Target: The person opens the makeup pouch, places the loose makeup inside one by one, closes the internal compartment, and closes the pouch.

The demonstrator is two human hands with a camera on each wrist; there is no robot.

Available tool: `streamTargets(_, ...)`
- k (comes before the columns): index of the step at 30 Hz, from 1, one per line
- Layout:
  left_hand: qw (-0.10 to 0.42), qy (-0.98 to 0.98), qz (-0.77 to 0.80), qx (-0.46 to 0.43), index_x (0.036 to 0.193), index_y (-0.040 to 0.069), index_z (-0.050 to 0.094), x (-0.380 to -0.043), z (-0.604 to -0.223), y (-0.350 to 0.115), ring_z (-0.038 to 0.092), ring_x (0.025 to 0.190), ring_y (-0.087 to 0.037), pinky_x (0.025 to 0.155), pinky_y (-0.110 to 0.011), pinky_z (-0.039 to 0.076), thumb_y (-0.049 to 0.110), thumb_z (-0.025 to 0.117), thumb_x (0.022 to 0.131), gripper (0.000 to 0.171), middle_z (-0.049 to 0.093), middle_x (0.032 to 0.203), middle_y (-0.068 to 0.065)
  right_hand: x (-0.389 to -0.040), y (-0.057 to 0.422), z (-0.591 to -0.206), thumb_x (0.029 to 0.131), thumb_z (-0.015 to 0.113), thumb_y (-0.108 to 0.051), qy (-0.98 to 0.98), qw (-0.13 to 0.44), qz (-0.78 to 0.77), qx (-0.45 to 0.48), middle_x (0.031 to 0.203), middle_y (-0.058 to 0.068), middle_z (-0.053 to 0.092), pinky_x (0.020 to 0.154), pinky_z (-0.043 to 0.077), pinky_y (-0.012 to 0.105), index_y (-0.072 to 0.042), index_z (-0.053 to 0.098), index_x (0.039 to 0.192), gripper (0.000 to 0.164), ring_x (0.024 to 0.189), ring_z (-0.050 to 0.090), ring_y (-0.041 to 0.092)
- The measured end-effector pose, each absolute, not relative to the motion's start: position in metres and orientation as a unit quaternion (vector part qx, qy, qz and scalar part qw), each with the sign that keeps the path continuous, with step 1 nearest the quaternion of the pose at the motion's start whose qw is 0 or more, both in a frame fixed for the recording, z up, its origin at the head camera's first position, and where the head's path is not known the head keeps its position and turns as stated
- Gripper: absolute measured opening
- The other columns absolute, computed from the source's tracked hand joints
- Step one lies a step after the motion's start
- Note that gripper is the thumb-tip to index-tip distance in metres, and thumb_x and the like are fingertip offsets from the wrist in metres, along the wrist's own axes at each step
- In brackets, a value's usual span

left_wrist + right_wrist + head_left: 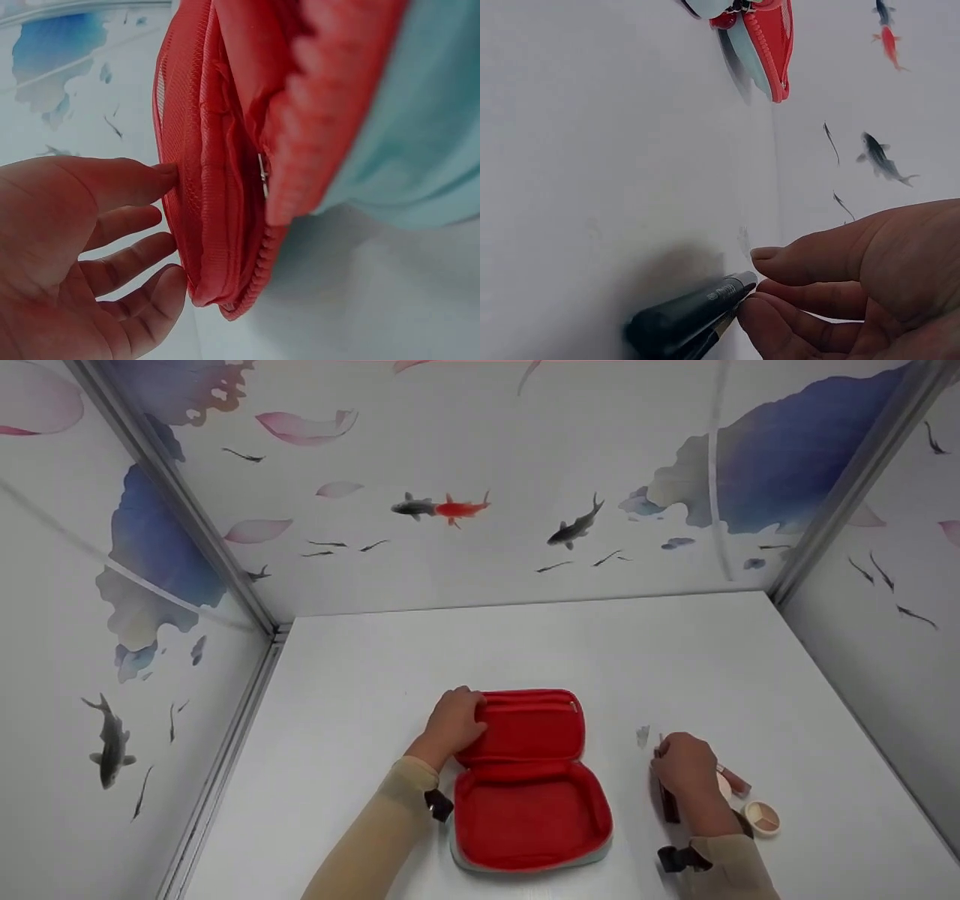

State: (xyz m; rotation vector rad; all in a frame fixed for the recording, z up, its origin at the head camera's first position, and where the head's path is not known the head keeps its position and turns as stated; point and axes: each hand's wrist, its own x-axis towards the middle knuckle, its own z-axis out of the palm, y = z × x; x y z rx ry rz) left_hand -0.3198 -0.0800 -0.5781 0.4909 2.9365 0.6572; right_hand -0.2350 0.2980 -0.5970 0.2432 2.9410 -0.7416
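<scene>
A cosmetic bag (532,817) with red lining and pale blue outer side lies unzipped, its lid (532,735) folded back. My left hand (456,718) holds the lid's left edge. In the left wrist view the thumb (142,180) rests on the red mesh edge, the other fingers beside it. My right hand (684,763) is low over the table, right of the bag. Its fingertips are right at the silvery end of a dark lettered tube (690,311), beside which a thin brush-like stick (718,330) shows. I cannot tell whether they pinch either one.
Beside my right hand lie a round compact with beige sections (763,817), a brownish-pink tube (735,780) and a pale round piece (724,787), partly hidden. A small clear item (643,736) lies left of the hand. Printed wall panels (487,570) enclose the white table (360,660).
</scene>
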Motion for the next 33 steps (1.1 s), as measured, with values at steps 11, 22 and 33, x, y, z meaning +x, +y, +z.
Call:
streamTargets(11, 0.061, 0.958, 0.224, 0.167, 0.130, 0.002, 0.071, -0.326, -0.580, -0.079, 0.063, 0.120, -0.033, 0.108, -0.047, 0.052, 0.003, 0.060, 0.101, 0.031, 0.069, 0.122, -0.016, -0.240, 0.285, -0.600, 0.090, 0.068, -0.006, 0.963, 0.067, -0.246, 0.092, 0.101, 0.026, 0.073, 0.085, 0.056, 0.055, 0.010, 0.072, 0.108, 0.024, 0.088, 0.066, 0.037)
streamTargets(22, 0.069, 0.964, 0.197, 0.165, 0.123, 0.001, 0.074, -0.331, -0.581, -0.076, 0.067, 0.114, -0.033, 0.103, -0.045, 0.055, 0.001, 0.067, 0.095, 0.029, 0.070, 0.116, -0.016, -0.245, 0.284, -0.603, 0.089, 0.070, -0.009, 0.966, 0.047, -0.247, 0.062, 0.098, 0.025, 0.075, 0.081, 0.057, 0.055, 0.010, 0.075, 0.101, 0.023, 0.085, 0.069, 0.036)
streamTargets(33, 0.088, 0.966, 0.161, 0.183, 0.114, 0.007, 0.078, -0.339, -0.585, -0.072, 0.067, 0.103, -0.025, 0.097, -0.040, 0.057, 0.000, 0.066, 0.095, 0.023, 0.070, 0.107, -0.009, -0.251, 0.282, -0.600, 0.088, 0.071, -0.011, 0.963, 0.063, -0.256, 0.064, 0.097, 0.024, 0.075, 0.080, 0.056, 0.052, 0.009, 0.074, 0.101, 0.024, 0.083, 0.065, 0.032)
